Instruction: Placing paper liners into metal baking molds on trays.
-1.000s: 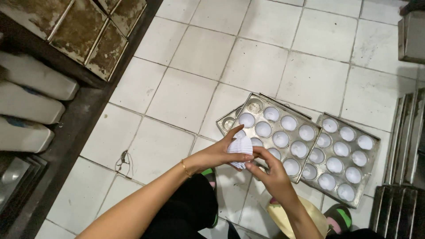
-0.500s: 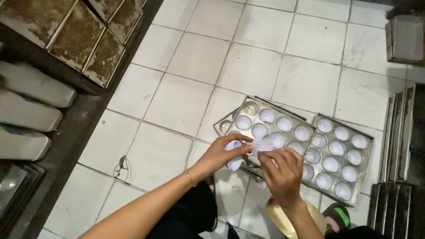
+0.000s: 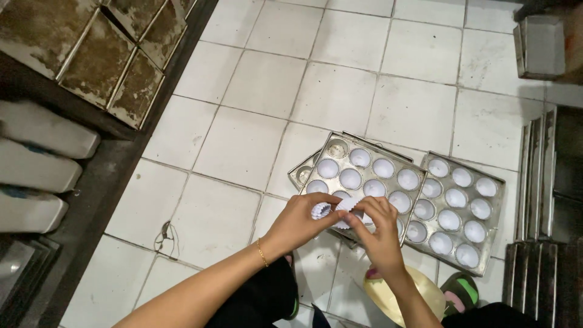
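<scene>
My left hand (image 3: 300,222) pinches a small stack of white paper cupcake liners (image 3: 321,211) over the near edge of a metal muffin tray (image 3: 323,150). My right hand (image 3: 376,229) meets it from the right, fingertips pulling at a fluted liner (image 3: 349,205) between both hands. Most cups of this tray hold white liners; the far-left corner cup (image 3: 337,147) is bare metal. A second lined muffin tray (image 3: 493,234) lies beside it on the right. Both trays rest on the white tiled floor (image 3: 243,140).
Dirty rectangular baking tins (image 3: 97,51) sit on a dark shelf at upper left, with white sacks (image 3: 36,164) below. Stacked metal trays (image 3: 537,176) stand on edge at right. A yellow round stool (image 3: 425,291) and a green sandal (image 3: 464,290) are near my legs.
The view has shifted slightly. My hands came closer together over the tray's near edge, and the liner stack now sits pinched between both sets of fingertips.
</scene>
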